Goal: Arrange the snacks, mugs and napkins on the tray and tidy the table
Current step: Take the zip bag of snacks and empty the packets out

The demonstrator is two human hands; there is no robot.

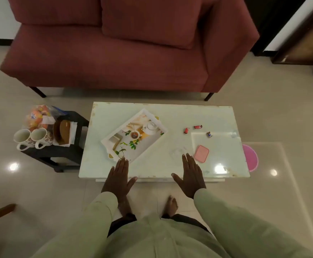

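Hovering flat and empty over the near table edge, left hand almost touching the tray lying diagonally ahead, right hand farther off.

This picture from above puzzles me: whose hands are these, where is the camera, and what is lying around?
No machine here: a person wears a camera on the head, looking down. The left hand and right hand are spread flat and open over the white table, holding nothing. On the table lie a printed tray, three small wrapped sweets and a pink lid. On the dark side stand to the left sit two mugs, a snack bag and napkins. Beyond is a red sofa.
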